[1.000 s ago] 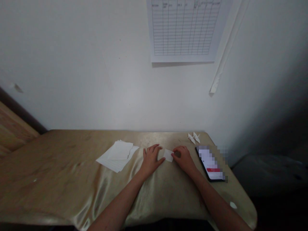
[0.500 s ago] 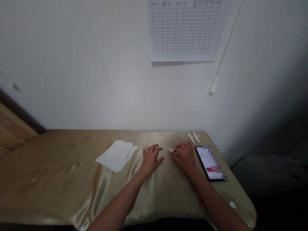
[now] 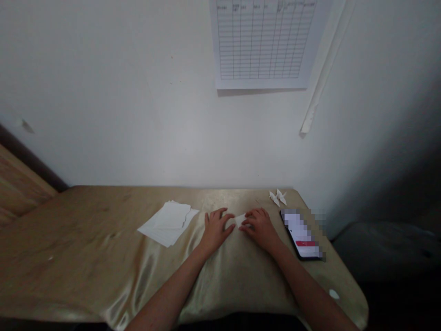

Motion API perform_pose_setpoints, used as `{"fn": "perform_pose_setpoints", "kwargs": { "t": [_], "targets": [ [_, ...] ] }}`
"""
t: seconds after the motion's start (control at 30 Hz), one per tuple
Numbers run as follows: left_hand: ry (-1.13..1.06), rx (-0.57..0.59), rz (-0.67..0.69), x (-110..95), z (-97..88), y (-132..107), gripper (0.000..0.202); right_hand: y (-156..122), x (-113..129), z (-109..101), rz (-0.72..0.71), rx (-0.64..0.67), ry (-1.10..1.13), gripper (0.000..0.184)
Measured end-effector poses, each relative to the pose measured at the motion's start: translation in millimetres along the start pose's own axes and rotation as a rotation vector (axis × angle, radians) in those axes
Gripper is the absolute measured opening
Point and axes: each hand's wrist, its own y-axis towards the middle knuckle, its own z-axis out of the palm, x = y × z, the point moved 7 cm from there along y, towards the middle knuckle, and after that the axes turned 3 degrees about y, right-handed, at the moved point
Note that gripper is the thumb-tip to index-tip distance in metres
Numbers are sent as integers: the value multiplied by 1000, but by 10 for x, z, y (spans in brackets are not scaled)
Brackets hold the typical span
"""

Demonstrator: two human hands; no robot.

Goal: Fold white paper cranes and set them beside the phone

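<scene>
A small folded piece of white paper [image 3: 240, 221] lies between my hands, low over the cloth-covered table [image 3: 237, 276]. My right hand [image 3: 261, 227] grips its right side with the thumb and fingers, which hide part of the paper. My left hand [image 3: 216, 230] has its fingers apart, with thumb and forefinger close to the paper's left corner; whether they touch it is hard to see. Left of that hand lies a stack of white paper sheets [image 3: 168, 220]. Beyond my right hand, near the wall, sit two folded paper cranes [image 3: 277, 197].
A smartphone [image 3: 301, 239] with a lit, partly blurred screen lies right of my right hand. Near the front right corner is a small white scrap [image 3: 333, 293]. The wall behind carries a printed table sheet [image 3: 262, 46] and a cable strip [image 3: 315, 103].
My right hand has moved a little to the left with the folded paper, bringing it up to my left fingers. More of the paper's face shows now. My left hand has hardly moved.
</scene>
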Motion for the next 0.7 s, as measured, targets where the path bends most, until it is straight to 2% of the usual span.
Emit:
{"fn": "perform_pose_setpoints", "kwargs": {
  "t": [0.13, 0.23, 0.4, 0.7],
  "targets": [
    [12, 9, 14, -22, -13, -9, 27, 6, -62, 12, 26, 11, 78, 28],
    [23, 1, 32, -41, -18, -19, 28, -9, -81, 53, 58, 72, 66, 33],
    [38, 8, 39, -54, 6, -36, 26, -39, -75, 81, 99, 98, 33, 30],
    [55, 24, 22, -25, 68, -36, 35, -17, -68, 63, 53, 81, 7, 22]
  ]
}}
